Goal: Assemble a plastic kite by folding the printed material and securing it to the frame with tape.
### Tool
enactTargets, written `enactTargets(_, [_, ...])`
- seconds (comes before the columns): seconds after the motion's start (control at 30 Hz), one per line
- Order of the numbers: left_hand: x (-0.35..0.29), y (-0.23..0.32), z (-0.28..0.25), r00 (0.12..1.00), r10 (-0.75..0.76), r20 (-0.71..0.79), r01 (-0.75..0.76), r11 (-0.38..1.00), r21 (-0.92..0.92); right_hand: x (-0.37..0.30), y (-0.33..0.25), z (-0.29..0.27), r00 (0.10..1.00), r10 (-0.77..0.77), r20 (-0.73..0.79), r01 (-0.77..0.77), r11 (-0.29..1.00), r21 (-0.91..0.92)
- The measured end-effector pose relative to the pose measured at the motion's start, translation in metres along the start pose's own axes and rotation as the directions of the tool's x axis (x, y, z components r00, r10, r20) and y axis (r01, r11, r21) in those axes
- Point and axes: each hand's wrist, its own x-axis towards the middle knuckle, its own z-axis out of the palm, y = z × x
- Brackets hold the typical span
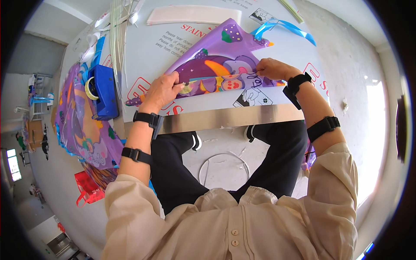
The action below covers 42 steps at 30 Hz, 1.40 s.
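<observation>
A purple kite sail (199, 65) of thin printed film, with cartoon and strawberry pictures, lies on the table in front of me. Its near edge is folded over into a strip that runs between my hands. At the left end of this fold, my left hand (162, 92) has its fingers closed on the film. My right hand (274, 70) pinches the film farther right, its thumb and fingertips together at the fold. A blue ribbon (288, 29) trails from the sail's far right corner.
A blue tape dispenser (105, 92) stands at the table's left edge, beside thin pale rods (116, 39). More purple printed film (71, 117) hangs at the left, above a red bag (89, 187). White strips (193, 15) lie at the back. A metal edge (229, 118) borders the table's near side.
</observation>
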Motion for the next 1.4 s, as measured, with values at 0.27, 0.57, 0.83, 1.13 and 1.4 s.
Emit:
enactTargets(0.27, [0.006,0.026,0.037,0.860,0.381,-0.338,-0.320,0.920,0.225,0.000,-0.004,-0.006,0.998,0.064,0.018,-0.065,0.996,0.064])
enactTargets(0.57, [0.015,0.029,0.046,0.879,0.289,-0.378,-0.248,0.956,0.155,-0.041,0.026,-0.009,0.882,0.315,-0.350,-0.316,0.947,0.056])
enactTargets(0.83, [0.016,0.026,0.048,0.880,0.263,-0.395,-0.229,0.965,0.131,-0.049,-0.039,0.081,0.863,-0.071,-0.500,-0.065,0.966,-0.249])
enactTargets(1.13, [0.015,0.005,0.060,0.800,0.159,-0.578,-0.318,0.930,-0.183,-0.045,-0.013,0.084,0.842,0.019,-0.539,-0.123,0.980,-0.158])
enactTargets(1.4, [0.010,0.000,0.055,0.865,0.043,-0.500,-0.289,0.857,-0.426,-0.020,-0.121,0.105,0.860,-0.273,-0.431,0.229,0.961,-0.152])
